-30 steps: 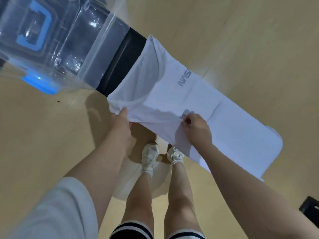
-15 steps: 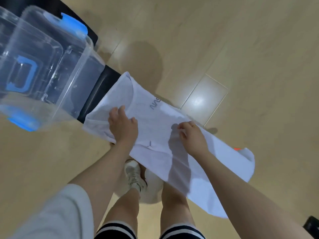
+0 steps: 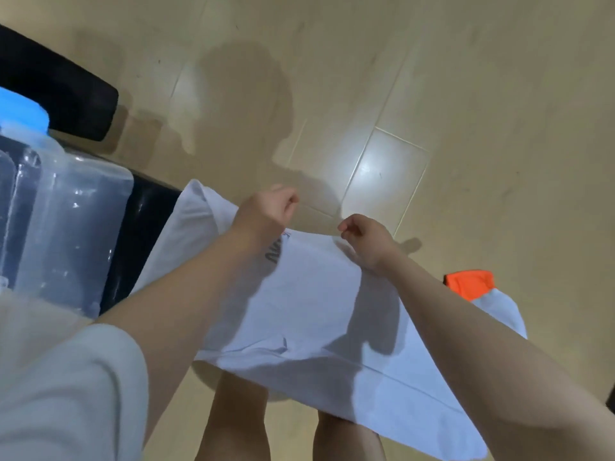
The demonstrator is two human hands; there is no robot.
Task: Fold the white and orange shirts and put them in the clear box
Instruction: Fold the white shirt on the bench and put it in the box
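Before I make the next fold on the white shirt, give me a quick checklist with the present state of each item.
1. Left hand pinching the far edge of the white shirt: ok.
2. Right hand pinching that same edge: ok.
3. Shirt spread without bunching: not ok, a crease shows near the near edge.
4. Orange shirt clear of the fold: cannot tell, the white shirt hides part of it.
5. Clear box within reach at left: ok.
6. Box open: cannot tell.
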